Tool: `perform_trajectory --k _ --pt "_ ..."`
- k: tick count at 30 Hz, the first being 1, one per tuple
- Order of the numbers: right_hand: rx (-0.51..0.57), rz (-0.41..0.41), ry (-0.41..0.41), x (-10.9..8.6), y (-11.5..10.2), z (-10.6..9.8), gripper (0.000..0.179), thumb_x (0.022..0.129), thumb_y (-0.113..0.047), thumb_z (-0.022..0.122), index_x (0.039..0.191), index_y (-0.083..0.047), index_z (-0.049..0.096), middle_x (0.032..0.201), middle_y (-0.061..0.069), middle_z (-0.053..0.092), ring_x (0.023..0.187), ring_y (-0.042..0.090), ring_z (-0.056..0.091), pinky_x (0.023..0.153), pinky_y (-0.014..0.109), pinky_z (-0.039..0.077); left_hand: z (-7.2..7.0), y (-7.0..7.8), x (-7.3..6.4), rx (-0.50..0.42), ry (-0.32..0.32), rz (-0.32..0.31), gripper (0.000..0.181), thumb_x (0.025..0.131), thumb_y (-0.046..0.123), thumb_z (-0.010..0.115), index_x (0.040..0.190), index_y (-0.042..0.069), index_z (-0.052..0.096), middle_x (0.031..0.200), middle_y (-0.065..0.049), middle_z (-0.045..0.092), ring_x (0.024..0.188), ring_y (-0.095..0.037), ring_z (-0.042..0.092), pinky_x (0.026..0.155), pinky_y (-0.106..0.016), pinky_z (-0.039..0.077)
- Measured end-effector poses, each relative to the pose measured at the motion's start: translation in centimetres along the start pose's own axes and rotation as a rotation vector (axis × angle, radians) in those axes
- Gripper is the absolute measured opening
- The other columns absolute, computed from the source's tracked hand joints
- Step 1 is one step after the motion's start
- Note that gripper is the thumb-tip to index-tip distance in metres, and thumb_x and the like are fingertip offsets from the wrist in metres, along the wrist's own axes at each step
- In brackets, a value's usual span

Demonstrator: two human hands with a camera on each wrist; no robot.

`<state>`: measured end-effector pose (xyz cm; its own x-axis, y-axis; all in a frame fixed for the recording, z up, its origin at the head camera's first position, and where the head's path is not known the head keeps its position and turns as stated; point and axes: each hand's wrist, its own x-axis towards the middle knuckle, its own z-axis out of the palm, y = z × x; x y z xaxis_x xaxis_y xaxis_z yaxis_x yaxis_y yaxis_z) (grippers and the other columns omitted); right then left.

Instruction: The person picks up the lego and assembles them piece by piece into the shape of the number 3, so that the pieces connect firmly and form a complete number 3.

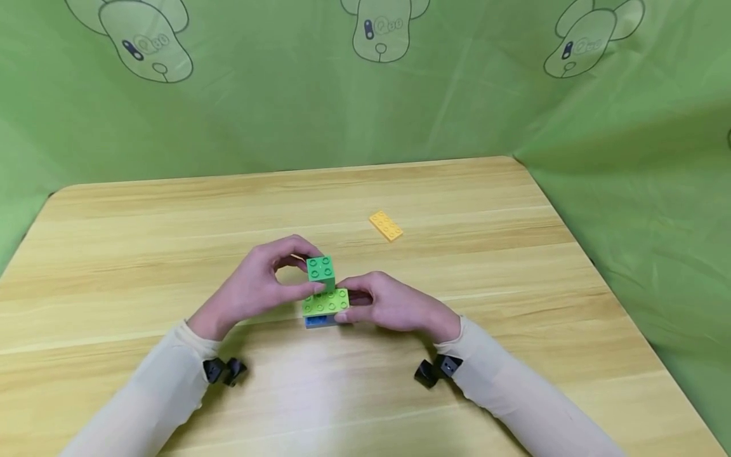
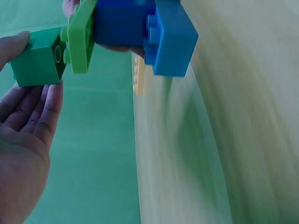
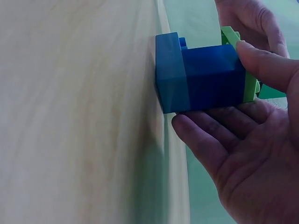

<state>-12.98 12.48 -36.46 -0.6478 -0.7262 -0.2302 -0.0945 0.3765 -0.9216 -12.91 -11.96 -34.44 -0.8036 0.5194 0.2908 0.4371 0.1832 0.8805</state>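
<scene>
L hand (image 1: 264,278) pinches green 4-stud toy brick (image 1: 320,269) at studs of lime plate (image 1: 324,305); R hand (image 1: 391,303) grips plate & blue bricks (image 3: 212,77) below, approx. mid-table. Yellow 8-stud plate (image 1: 386,226) lies farther, slightly right.

Green sheeting (image 1: 274,120) fills the top and right side of the head view, with a strip at the left edge, creased in places. Three pale cartoon animal heads (image 1: 381,35) are printed along it at upper left, upper centre and upper right. Below lies the wood-grained surface (image 1: 485,235), its far corners rounded; whitish glare (image 1: 311,393) brightens the lower centre.
</scene>
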Motion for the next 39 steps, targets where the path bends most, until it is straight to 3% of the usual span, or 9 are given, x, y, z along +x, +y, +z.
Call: perform_trajectory --k 9,18,27,39 --pt "-0.010 0.007 0.001 0.0 0.0 0.0 0.036 0.093 -0.016 0.070 0.126 -0.002 0.062 0.110 0.001 0.070 0.101 0.013 0.066 0.088 0.027 0.053 0.6 0.2 -0.2 0.011 0.011 0.055 0.033 0.079 0.007 0.084 0.108 0.010 0.068 0.102 0.005 0.065 0.092 -0.016 0.064 0.088 -0.035 0.053" --pt "-0.018 -0.024 0.015 -0.2 0.1 0.2 0.035 0.092 -0.014 0.071 0.125 -0.006 0.063 0.116 -0.004 0.068 0.106 0.011 0.064 0.092 0.027 0.051 1.7 0.5 -0.3 0.015 -0.019 0.115 0.032 0.079 0.008 0.083 0.107 0.009 0.067 0.101 0.005 0.066 0.091 -0.016 0.065 0.086 -0.033 0.054" --pt "-0.063 -0.066 0.015 -0.3 0.2 0.2 0.033 0.093 -0.013 0.071 0.124 -0.005 0.064 0.117 -0.004 0.067 0.109 0.008 0.062 0.096 0.027 0.049 2.3 0.6 -0.1 0.029 -0.042 0.116 0.030 0.080 0.012 0.083 0.106 0.011 0.067 0.100 0.006 0.065 0.092 -0.015 0.064 0.086 -0.033 0.055" --pt "-0.105 -0.052 0.034 0.0 0.2 0.1 0.033 0.089 -0.012 0.074 0.120 -0.004 0.066 0.116 0.000 0.068 0.109 0.010 0.062 0.096 0.027 0.049 2.1 0.4 0.2 0.063 -0.082 0.116 0.029 0.081 0.011 0.083 0.104 0.011 0.066 0.100 0.006 0.064 0.094 -0.014 0.062 0.086 -0.032 0.054"
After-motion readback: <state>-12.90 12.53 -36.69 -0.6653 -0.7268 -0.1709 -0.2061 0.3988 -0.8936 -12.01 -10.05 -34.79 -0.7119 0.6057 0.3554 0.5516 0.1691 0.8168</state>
